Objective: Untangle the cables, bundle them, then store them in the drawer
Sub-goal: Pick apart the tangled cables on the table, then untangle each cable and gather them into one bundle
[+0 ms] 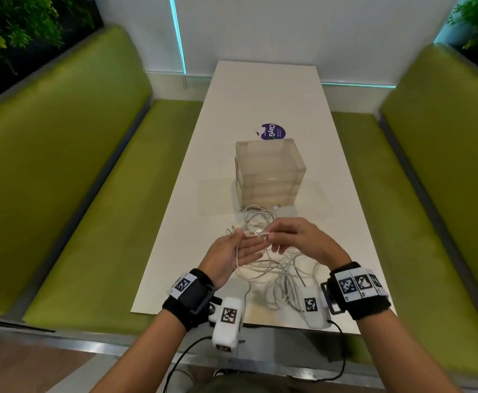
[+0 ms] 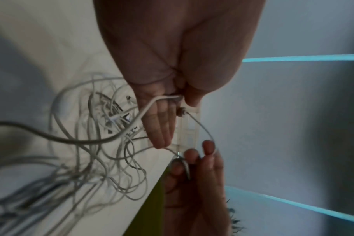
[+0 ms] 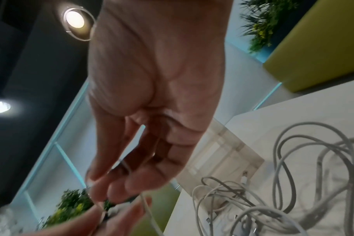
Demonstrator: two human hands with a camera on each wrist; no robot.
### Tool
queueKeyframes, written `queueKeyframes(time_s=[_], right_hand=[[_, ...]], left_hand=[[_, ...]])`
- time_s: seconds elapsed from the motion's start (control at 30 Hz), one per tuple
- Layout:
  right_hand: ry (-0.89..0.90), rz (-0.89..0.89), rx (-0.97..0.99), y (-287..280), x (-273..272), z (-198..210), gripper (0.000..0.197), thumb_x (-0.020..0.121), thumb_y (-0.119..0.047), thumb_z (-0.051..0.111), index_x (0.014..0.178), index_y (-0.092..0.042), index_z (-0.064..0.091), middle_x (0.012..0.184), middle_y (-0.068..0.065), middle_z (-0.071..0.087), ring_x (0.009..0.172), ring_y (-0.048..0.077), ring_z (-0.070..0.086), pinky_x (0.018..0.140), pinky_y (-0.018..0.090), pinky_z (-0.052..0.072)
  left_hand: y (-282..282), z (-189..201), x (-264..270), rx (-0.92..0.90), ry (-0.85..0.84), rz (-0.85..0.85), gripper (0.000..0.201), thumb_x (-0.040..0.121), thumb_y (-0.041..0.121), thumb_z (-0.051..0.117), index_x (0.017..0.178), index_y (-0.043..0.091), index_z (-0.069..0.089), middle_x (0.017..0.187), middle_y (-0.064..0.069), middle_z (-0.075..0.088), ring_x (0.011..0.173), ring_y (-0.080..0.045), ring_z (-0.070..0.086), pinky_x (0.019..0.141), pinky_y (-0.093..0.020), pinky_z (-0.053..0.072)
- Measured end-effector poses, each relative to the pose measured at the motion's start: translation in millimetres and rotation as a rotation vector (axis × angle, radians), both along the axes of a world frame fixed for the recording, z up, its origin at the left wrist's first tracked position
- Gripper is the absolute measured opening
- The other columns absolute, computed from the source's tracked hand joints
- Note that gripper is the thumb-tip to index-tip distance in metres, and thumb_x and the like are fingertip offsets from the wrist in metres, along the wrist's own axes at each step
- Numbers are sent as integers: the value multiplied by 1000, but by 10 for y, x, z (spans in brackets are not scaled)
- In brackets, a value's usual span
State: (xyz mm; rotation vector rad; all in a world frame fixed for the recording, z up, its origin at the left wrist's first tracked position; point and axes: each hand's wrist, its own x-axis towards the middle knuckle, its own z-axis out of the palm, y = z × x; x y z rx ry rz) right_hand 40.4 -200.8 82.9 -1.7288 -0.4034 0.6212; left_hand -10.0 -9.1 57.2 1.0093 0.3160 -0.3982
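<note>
A tangle of white cables (image 1: 277, 268) lies on the white table (image 1: 263, 89), in front of a translucent drawer unit (image 1: 270, 171). Both hands are raised just above the tangle and share one thin cable end with a USB plug (image 1: 257, 231). My left hand (image 1: 240, 245) pinches the cable (image 2: 162, 98) between thumb and forefinger, the other fingers straight. My right hand (image 1: 277, 236) pinches the same cable close to the plug, fingertips (image 3: 103, 185) together. In the right wrist view the cables (image 3: 293, 191) sprawl beside the drawer unit (image 3: 218, 159).
A purple round sticker (image 1: 273, 131) lies on the table behind the drawer unit. Green upholstered benches (image 1: 90, 194) flank the table on both sides. A white wall closes the far end. Some cable loops reach the table's near edge (image 1: 260, 316).
</note>
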Motion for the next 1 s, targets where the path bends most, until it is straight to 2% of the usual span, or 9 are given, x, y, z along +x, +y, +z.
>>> queueKeyframes(time_s=[0.1, 0.2, 0.37, 0.47, 0.57, 0.63, 0.77, 0.9, 1.0], right_hand=[[-40, 151, -84, 45, -88, -6, 11, 86, -6, 66, 95, -5, 72, 78, 1, 70, 69, 10, 61, 63, 19, 47], [-80, 127, -90, 133, -135, -76, 12, 84, -8, 69, 91, -16, 74, 69, -11, 69, 65, 4, 58, 62, 15, 44], [-88, 90, -61, 227, -153, -171, 12, 83, -10, 70, 89, -19, 75, 80, 1, 72, 74, 15, 62, 69, 26, 50], [-56, 127, -125, 261, -163, -160, 5, 85, -17, 70, 81, -20, 69, 76, -2, 67, 65, 14, 58, 57, 22, 47], [-71, 235, -441, 238, -103, -270, 15, 84, -29, 70, 74, -22, 61, 78, -8, 64, 57, 11, 55, 59, 25, 45], [-61, 263, -562, 199, -73, -375, 21, 87, -33, 64, 73, -22, 55, 85, -4, 67, 56, 9, 57, 62, 26, 45], [29, 145, -332, 183, -80, -358, 17, 95, -26, 55, 82, -15, 53, 92, 3, 72, 59, 9, 60, 54, 21, 42], [-5, -30, -65, 184, -52, -217, 16, 96, -16, 53, 85, -9, 63, 84, 7, 71, 57, 8, 53, 54, 22, 39], [-10, -30, 31, 256, -78, -129, 18, 96, -12, 52, 82, -8, 63, 76, 2, 66, 58, 10, 51, 54, 22, 38]], left_hand=[[17, 47, 41, -151, 13, 96, 38, 103, 25, 35, 117, -7, 51, 104, -20, 71, 94, -25, 71, 78, -32, 59], [50, 67, 38, -193, 14, 123, 34, 102, 24, 37, 114, -4, 53, 91, -13, 74, 85, -20, 72, 75, -29, 59], [82, 120, -12, -229, -53, 83, 31, 102, 21, 34, 104, -1, 55, 111, -21, 69, 103, -27, 68, 89, -35, 55], [119, 140, -15, -270, -97, 141, 26, 102, 22, 34, 91, 7, 52, 96, -18, 73, 99, -29, 69, 87, -37, 56], [211, 208, 34, -332, -143, 276, 27, 102, 23, 34, 88, 9, 52, 64, -4, 68, 71, -21, 71, 72, -33, 59], [305, 294, 77, -305, -173, 305, 25, 102, 25, 34, 88, 13, 51, 55, 4, 53, 46, -9, 53, 51, -23, 50], [499, 322, 108, -46, -223, 269, 26, 103, 28, 35, 89, 14, 52, 60, 5, 38, 42, -5, 25, 40, -16, 22], [541, 199, 24, 526, -257, 19, 32, 102, 34, 38, 95, 10, 58, 64, 9, 38, 48, -5, 24, 44, -18, 21], [432, 91, -65, 721, -338, -236, 34, 95, 27, 55, 98, -6, 60, 56, 17, 43, 49, -2, 33, 47, -15, 27]])
